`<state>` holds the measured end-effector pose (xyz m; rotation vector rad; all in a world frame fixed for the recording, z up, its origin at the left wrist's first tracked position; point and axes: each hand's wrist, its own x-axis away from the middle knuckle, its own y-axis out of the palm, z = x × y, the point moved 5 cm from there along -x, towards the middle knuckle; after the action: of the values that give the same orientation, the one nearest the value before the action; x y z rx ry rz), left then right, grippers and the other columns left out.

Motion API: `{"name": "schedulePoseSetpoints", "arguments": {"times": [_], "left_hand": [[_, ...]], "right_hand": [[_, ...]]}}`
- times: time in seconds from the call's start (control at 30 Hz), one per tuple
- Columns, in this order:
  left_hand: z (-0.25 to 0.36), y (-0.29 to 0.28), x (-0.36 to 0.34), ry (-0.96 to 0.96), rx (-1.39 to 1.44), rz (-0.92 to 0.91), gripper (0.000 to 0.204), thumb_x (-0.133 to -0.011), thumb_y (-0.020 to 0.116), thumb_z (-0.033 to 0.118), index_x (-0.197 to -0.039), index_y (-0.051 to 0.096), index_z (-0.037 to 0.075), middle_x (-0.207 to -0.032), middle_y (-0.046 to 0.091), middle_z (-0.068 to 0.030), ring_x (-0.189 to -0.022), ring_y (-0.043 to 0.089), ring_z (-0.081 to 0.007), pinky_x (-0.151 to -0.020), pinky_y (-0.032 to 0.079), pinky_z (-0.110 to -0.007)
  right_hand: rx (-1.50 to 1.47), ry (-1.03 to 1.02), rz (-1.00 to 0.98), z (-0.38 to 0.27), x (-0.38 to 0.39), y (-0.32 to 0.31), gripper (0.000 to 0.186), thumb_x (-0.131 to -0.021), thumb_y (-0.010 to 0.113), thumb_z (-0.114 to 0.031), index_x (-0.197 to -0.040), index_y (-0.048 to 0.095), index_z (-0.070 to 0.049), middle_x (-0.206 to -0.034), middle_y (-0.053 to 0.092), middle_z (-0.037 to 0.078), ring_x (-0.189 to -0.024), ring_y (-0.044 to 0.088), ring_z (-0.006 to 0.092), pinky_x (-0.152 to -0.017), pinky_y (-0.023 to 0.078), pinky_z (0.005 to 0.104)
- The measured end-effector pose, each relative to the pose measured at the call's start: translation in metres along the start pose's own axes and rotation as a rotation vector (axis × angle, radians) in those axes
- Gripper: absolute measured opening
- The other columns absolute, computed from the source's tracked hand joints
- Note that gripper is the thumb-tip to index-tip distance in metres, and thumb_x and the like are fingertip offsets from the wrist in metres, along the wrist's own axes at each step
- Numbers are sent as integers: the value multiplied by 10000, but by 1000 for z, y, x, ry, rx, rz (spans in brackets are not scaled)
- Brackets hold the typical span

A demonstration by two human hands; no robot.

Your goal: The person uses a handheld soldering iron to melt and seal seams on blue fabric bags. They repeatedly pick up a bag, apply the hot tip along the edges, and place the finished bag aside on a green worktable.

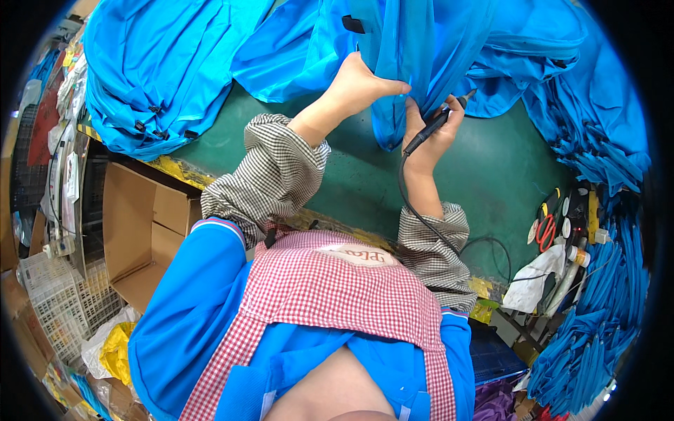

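Note:
A blue fabric piece (pixel 397 42) with a folded edge hangs down toward me above the green table (pixel 491 175). My left hand (pixel 352 88) is closed on its left side, with the thumb stretched along the cloth. In my right hand (pixel 430 149) lies a black corded pen-shaped tool (pixel 430 129), like a soldering iron. Its pointed tip sticks out up and to the right, apart from the fold. The right thumb touches the fabric's lower edge. A small black tab (pixel 353 24) shows on the cloth above my left hand.
Blue fabric heaps lie at the far left (pixel 158 63) and far right (pixel 597 91). Red-handled scissors (pixel 545 231) and a white cloth (pixel 535 279) sit at the right edge. The tool's cord (pixel 401 184) loops past my right forearm. An open cardboard box (pixel 130 231) stands left.

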<state>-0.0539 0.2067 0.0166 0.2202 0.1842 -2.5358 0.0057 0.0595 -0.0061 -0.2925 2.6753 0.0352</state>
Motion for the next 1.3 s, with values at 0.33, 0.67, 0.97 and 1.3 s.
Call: {"name": "schedulePoseSetpoints", "arguments": {"times": [0.33, 0.67, 0.97, 1.3], "left_hand": [[-2, 7, 3, 4, 35, 49, 300, -698, 775, 60, -974, 668, 6, -888, 696, -69, -779, 647, -134, -718, 532, -288], [2, 3, 0, 45, 39, -69, 265, -707, 780, 73, -939, 667, 11, -855, 689, -47, -755, 635, -117, -694, 523, -278], [-3, 2, -2, 72, 53, -58, 262, -714, 776, 70, -939, 655, 10, -853, 686, -47, -766, 639, -122, -702, 522, -280], [-4, 2, -1, 89, 185, -66, 355, -715, 776, 59, -1038, 639, 11, -946, 686, -70, -842, 650, -152, -768, 532, -306]], "right_hand": [[331, -517, -61, -41, 4, -31, 460, -824, 714, -204, -1172, 521, 26, -835, 602, 127, -707, 590, 258, -732, 482, 346], [168, -718, -238, -79, 32, -55, 138, -755, 517, -71, -770, 641, -14, -572, 542, 43, -484, 463, 156, -812, 449, 391], [197, -739, -314, -74, 29, -40, 112, -746, 533, -59, -774, 641, -48, -580, 523, 30, -497, 462, 167, -830, 437, 390], [276, -695, -447, -92, 20, -32, 95, -784, 563, -69, -834, 643, -61, -602, 520, 39, -549, 492, 173, -825, 458, 394]]}}
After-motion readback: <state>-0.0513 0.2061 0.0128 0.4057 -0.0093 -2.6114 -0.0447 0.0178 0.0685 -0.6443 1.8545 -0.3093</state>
